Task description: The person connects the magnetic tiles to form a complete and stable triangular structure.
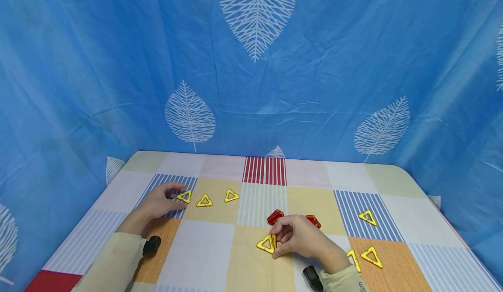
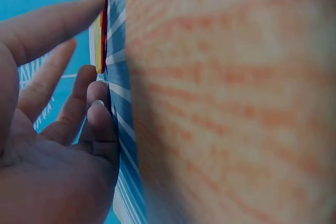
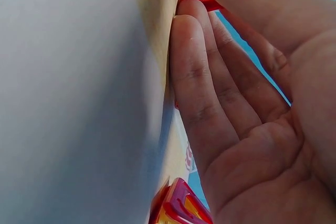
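Where both hands curl, yellow triangles seemingly lie between fingertips.

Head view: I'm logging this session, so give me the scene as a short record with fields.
left hand: at the leftmost yellow triangle; whether it holds it, unclear
right hand: pinches a yellow triangular piece
right of left hand: two more yellow triangles
by right hand: two red pieces, one partly hidden
far right: three yellow triangles
surface: patchwork-patterned tablecloth
backdrop: blue curtain, white leaf prints
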Motion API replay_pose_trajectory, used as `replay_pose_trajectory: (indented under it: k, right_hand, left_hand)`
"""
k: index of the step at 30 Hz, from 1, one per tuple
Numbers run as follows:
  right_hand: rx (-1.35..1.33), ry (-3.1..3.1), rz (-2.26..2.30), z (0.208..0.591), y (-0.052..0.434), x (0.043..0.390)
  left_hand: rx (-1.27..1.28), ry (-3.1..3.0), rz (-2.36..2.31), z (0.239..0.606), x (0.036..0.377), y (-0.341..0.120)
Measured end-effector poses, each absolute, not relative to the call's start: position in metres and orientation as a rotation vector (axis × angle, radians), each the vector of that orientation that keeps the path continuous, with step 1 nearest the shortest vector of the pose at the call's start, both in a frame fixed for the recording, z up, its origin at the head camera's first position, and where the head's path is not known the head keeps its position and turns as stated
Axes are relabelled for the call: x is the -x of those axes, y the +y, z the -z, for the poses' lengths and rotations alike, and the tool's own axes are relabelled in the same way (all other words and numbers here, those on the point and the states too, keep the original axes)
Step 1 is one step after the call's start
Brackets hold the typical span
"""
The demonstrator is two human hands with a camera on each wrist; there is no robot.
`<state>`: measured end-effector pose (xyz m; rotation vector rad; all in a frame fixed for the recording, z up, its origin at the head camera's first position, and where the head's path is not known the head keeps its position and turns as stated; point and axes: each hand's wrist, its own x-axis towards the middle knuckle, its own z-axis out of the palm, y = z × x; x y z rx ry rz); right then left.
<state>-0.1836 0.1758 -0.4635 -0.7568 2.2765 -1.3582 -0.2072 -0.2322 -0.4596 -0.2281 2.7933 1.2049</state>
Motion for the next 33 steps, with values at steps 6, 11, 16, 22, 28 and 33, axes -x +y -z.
replay_pose_trajectory:
  k: [6,11,16,22,28,33]
  right_hand:
    - [0.776,2.28,1.364,0.466,0.1766,0.1835]
    - [0.788,2.277,1.368,0.4675,0.1771,0.1832]
    - [0.794,2.278,1.364,0.4674,0.1771,0.1831]
    - [0.801,2.282,1.359,0.468,0.1779,0.1832]
    - [0.79,2.279,1.364,0.4682,0.1777,0.1838]
    - [0.785,2.276,1.369,0.4682,0.1781,0.184]
  left_hand:
    - [0.272,2.813,-1.213,0.4643,0.2099,-0.2351]
    - [0.259,2.84,-1.183,0.4652,0.2112,-0.2343]
    - [0.278,2.847,-1.149,0.4648,0.2106,-0.233]
    - [0.278,2.861,-1.153,0.4644,0.211,-0.2317]
    - [0.296,2.856,-1.233,0.4612,0.2102,-0.2323]
    - [0.346,2.843,-1.31,0.458,0.2091,-0.232]
